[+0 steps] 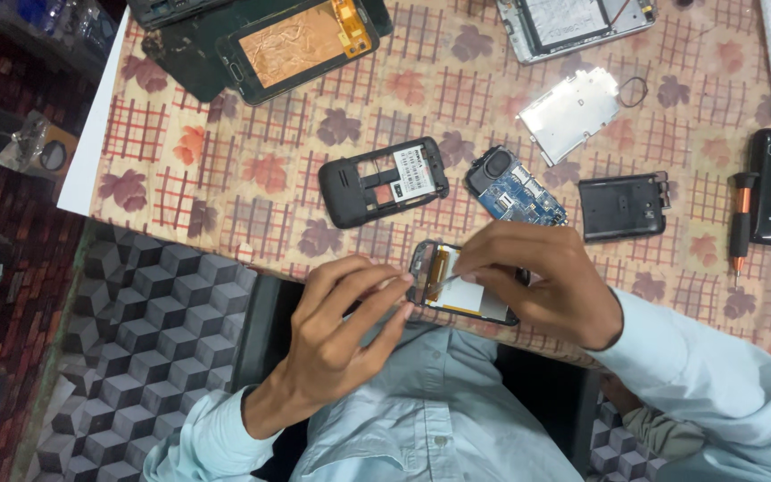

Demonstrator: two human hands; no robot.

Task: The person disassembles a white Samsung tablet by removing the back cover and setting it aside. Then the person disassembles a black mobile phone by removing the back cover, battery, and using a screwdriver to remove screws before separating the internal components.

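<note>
The left hand (345,326) pinches the phone frame (461,286) at its nine-o'clock end. The frame's long axis runs toward four o'clock, at the desk (252,170) edge. The right hand (537,281), nearer, closes its grip on thin tweezers (435,284) over it.

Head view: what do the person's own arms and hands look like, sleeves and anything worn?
Both arms wear long, loose, pale blue shirt sleeves. The left sleeve ends just short of the wrist; the right sleeve ends at the wrist, creased. The left hand and right hand are bare: no gloves, rings, watch or bands visible.
</note>
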